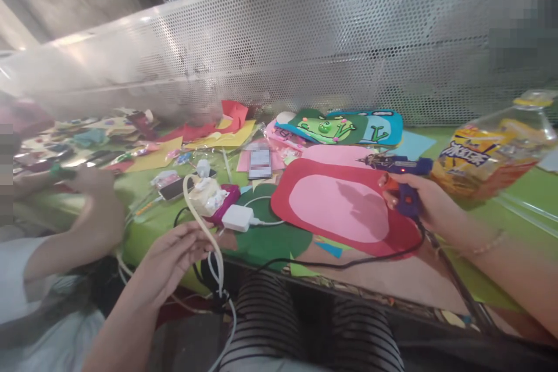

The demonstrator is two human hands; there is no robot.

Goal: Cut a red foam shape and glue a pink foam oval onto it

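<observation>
Over the red-and-pink felt sheet [344, 209], R hand [418, 200] grips a purple glue gun [403, 177], drink bottle [492, 151] just beside. At the table edge, L hand [174, 256] holds a cream cord [204, 226] w/ fingers loosely curled, white charger [238, 218] near.

At the right of the frame, a plastic bottle [518, 128] carries a yellow-orange label [471, 157] with bold Chinese characters, 冰红茶. Its smaller print is too blurred to read.

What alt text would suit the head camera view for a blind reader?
The person's right hand grips a blue glue gun over a red and pink craft sheet on a cluttered green table, while the left hand touches a cream cord. A frog cutout lies beyond, a drink bottle at the right, another person's arm at the left.
</observation>
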